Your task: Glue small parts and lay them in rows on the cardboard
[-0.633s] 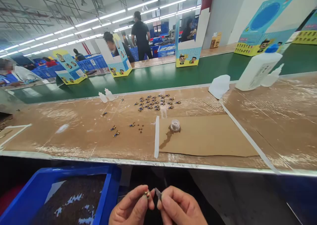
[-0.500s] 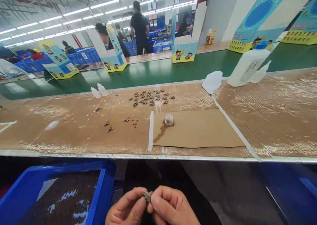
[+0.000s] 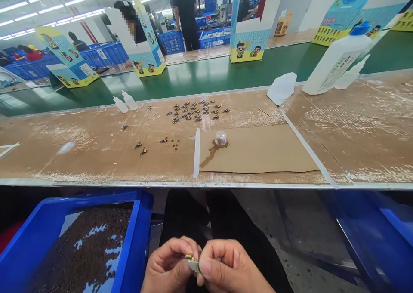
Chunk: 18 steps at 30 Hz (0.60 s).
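Blue bin (image 3: 135, 237) of small dark parts, left hand (image 3: 169, 267) and right hand (image 3: 226, 269) pinching small metal piece (image 3: 192, 262)

Both hands, left (image 3: 169, 267) and right (image 3: 226, 269), pinch a small metal piece (image 3: 192, 262) beside the blue bin (image 3: 132, 241).

Small brass piece (image 3: 191, 258) between fingertips

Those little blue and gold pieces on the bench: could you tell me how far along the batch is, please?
Done: a cluster of finished pieces lies on the bench, with a few strays nearer. In hand: the left hand and right hand pinch one small part together. Left: the blue bin holds many brown parts.
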Each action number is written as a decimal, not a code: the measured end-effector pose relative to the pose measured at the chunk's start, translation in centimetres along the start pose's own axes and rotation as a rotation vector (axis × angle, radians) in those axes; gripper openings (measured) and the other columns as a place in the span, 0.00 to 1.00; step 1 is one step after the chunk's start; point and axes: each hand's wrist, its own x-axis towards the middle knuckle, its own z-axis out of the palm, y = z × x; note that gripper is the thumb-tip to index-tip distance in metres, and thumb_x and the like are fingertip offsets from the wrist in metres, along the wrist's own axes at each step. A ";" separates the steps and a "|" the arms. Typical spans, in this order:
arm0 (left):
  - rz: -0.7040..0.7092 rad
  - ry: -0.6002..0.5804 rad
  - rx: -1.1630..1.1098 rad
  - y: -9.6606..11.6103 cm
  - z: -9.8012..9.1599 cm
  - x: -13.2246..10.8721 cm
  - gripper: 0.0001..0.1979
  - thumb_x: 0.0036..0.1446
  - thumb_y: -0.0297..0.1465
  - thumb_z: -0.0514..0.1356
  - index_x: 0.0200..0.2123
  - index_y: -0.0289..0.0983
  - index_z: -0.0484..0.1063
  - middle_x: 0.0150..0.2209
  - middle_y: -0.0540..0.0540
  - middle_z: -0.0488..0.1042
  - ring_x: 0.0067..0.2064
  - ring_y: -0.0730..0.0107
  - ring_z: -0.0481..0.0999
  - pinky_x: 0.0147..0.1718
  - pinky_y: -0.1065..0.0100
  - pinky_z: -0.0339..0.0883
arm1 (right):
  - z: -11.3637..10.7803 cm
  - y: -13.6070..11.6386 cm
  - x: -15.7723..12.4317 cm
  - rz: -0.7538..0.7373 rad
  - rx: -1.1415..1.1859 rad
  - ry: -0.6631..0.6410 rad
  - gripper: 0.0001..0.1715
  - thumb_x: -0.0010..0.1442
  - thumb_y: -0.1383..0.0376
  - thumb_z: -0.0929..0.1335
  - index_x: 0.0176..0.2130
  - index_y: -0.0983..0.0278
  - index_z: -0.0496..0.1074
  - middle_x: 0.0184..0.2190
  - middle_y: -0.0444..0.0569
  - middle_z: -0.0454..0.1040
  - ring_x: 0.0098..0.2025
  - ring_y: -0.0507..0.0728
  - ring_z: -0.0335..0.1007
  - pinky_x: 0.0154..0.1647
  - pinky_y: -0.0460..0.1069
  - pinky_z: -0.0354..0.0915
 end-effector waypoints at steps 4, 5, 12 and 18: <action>0.005 -0.008 -0.004 0.0 0.1 -0.2 0.09 0.33 0.33 0.73 0.19 0.37 0.77 0.20 0.50 0.73 0.19 0.80 0.66 0.29 0.69 0.67 | 0.1 0.1 -0.1 -0.004 0.021 -0.011 0.26 0.52 0.49 0.70 0.27 0.70 0.64 0.15 0.39 0.54 0.16 0.42 0.42 0.17 0.43 0.37; 0.013 -0.007 0.003 0.0 0.1 -0.2 0.09 0.33 0.33 0.73 0.19 0.37 0.77 0.20 0.50 0.73 0.19 0.79 0.67 0.31 0.68 0.67 | 0.1 0.1 -0.2 -0.005 0.019 -0.013 0.26 0.52 0.49 0.70 0.27 0.70 0.64 0.15 0.38 0.54 0.16 0.42 0.42 0.17 0.43 0.37; 0.079 0.025 0.068 0.0 0.0 -0.3 0.10 0.32 0.35 0.73 0.18 0.38 0.78 0.19 0.50 0.73 0.25 0.71 0.73 0.42 0.61 0.66 | 0.2 -0.2 -0.4 0.012 -0.009 -0.008 0.26 0.53 0.50 0.70 0.27 0.71 0.65 0.14 0.37 0.50 0.16 0.42 0.39 0.18 0.43 0.35; 0.078 0.002 0.054 0.2 0.1 -0.4 0.09 0.33 0.34 0.73 0.17 0.38 0.77 0.18 0.50 0.72 0.23 0.73 0.71 0.46 0.56 0.66 | 0.4 0.5 -0.3 0.002 0.040 0.001 0.27 0.51 0.49 0.71 0.26 0.71 0.65 0.14 0.38 0.50 0.16 0.42 0.39 0.19 0.43 0.34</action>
